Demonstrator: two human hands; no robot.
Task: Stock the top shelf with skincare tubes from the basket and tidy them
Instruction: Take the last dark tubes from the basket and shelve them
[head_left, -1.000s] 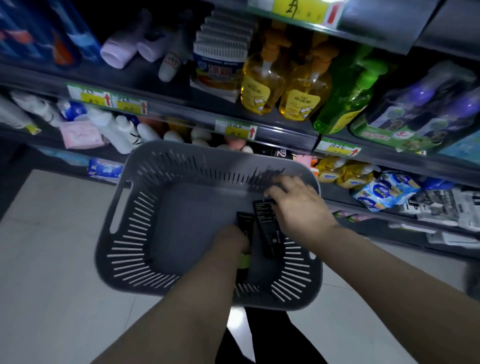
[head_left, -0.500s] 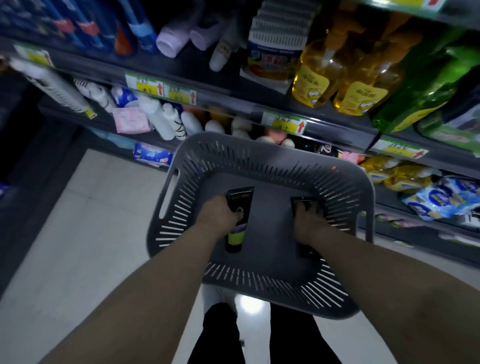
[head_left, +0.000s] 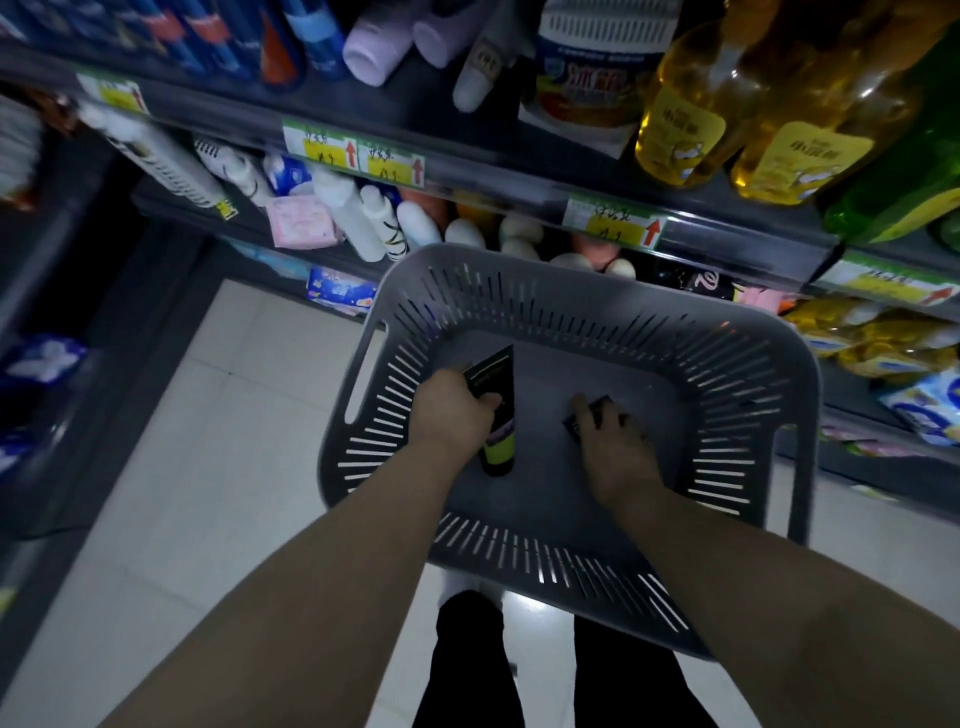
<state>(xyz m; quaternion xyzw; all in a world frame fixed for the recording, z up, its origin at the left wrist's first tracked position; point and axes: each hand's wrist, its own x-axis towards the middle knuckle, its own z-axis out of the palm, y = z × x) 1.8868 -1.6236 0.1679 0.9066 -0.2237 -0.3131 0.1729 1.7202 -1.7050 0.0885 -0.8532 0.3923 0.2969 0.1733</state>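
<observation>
A grey slotted basket (head_left: 587, 291) sits in front of the shelves, below my head. Both my hands are inside it. My left hand (head_left: 452, 415) is closed around a black tube with a yellow-green cap end (head_left: 498, 410), which points toward me. My right hand (head_left: 613, 441) lies over a second black tube (head_left: 582, 418) on the basket floor, fingers curled onto it; only the tube's dark upper corner shows. The rest of the basket floor looks bare.
Dark shelves run behind the basket: yellow soap bottles (head_left: 753, 114) and a green bottle (head_left: 904, 176) upper right, white bottles (head_left: 363, 218) and a pink pack (head_left: 298, 223) on the lower shelf, price tags (head_left: 353, 156) on the rails. Pale tiled floor (head_left: 208, 467) at left; my legs (head_left: 467, 665) below.
My hands have spread apart inside the basket, each on its own tube. The view has shifted left and closer. My left hand has tilted its tube slightly up.
</observation>
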